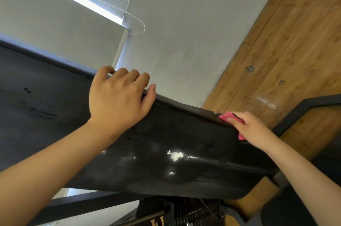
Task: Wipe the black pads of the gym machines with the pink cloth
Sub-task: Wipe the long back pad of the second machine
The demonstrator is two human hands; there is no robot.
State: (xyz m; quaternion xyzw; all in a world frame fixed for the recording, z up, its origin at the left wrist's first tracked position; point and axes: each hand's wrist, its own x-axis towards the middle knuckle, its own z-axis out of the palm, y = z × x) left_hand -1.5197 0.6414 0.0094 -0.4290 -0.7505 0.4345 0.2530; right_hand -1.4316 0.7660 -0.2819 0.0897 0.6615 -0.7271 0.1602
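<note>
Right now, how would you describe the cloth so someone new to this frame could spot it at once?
Start at the big black pad slanting across the middle and follow its upper edge to the right end. There the right hand holds a small pink cloth against that edge. It is the only bright pink thing, set between black padding and brown wood panelling.

One wide-angle view, worn on the person's head and rolled sideways, so the room slants. It looks forward and down across the black pad (184, 133), near enough that the pad fills the middle and bottom and the left hand (118, 98) and right hand (247, 128) reach its far edge. Beyond the pad stands a pale wall (184, 22); right of the pad, wooden boards (295, 41).
</note>
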